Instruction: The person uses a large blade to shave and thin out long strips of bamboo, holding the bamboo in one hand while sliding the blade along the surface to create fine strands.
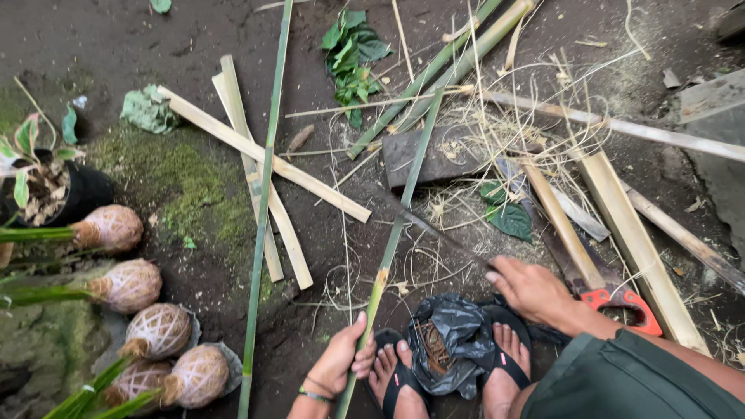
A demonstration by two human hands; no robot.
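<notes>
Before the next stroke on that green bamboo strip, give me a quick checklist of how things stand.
1. Left hand gripping the green bamboo strip near its lower end: ok.
2. Right hand closed on the knife handle, dark blade meeting the strip: ok.
3. Left hand fingers apart from the blade, further down the strip: ok.
4. Feet in sandals close beside the strip's lower end: not ok.
5. Black plastic bag lying between the feet, crowding the work: not ok.
6. Red-handled saw lying on the ground beside the right hand, blade edge direction: cannot tell.
</notes>
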